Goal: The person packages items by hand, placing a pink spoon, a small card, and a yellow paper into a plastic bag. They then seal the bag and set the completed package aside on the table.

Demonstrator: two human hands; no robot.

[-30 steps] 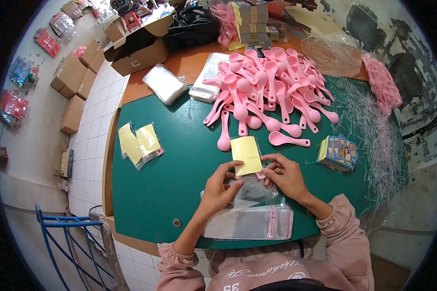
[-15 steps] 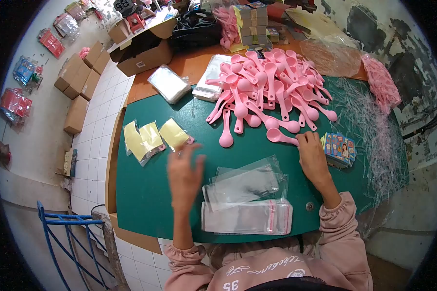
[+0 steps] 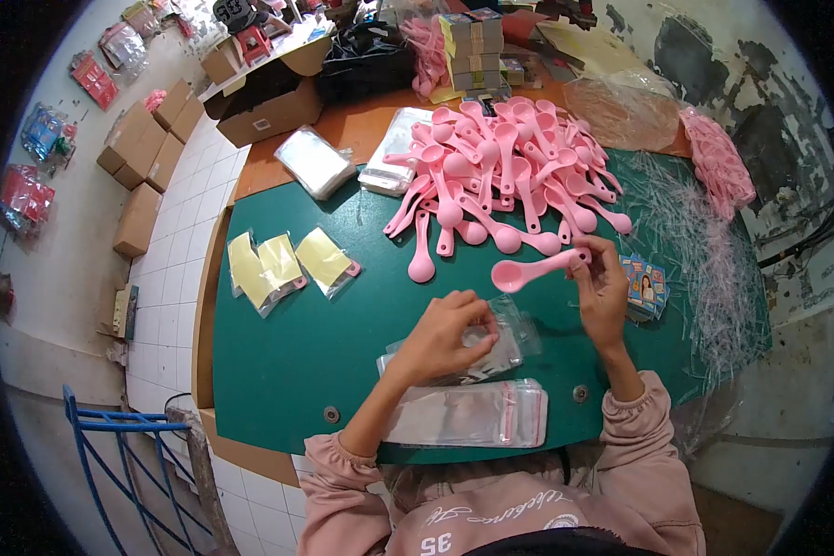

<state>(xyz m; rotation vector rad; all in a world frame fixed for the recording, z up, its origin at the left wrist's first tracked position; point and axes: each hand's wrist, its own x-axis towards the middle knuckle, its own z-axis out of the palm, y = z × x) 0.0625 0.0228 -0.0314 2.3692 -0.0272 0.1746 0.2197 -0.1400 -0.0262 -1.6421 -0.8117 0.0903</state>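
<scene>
Upper left of the frame: cardboard boxes [image 3: 139,148] are sitting on the tiled floor, beside the table. Left part of the green table top [image 3: 278,361]: three filled bags [image 3: 287,264], each showing a yellow card, are lying side by side, just touching.

Centre, lower half: your left hand [image 3: 445,334] is pressing down on a loose clear bag [image 3: 508,335], with the fingers curled shut on its near edge. Below it, close to the table's near edge, a flat stack of empty bags [image 3: 473,414] with pink strips is waiting.

Centre right: your right hand [image 3: 602,292] is pinching the handle of a pink spoon [image 3: 528,271] between thumb and fingertips and lifting it clear of the table, bowl pointing left toward the clear bag. Above it, the spoon pile [image 3: 510,176] is filling the upper middle of the frame.

Right: a small stack of printed cards [image 3: 647,285] is lying just beyond your right hand, among a scatter of clear strips [image 3: 704,241].

Judged step: you are bringing one spoon to one bag, and the spoon is not yet inside. The next move calls for opening the bag's mouth with your left fingers and lining the bowl up with it; whether the mouth is already open cannot be told here.
</scene>
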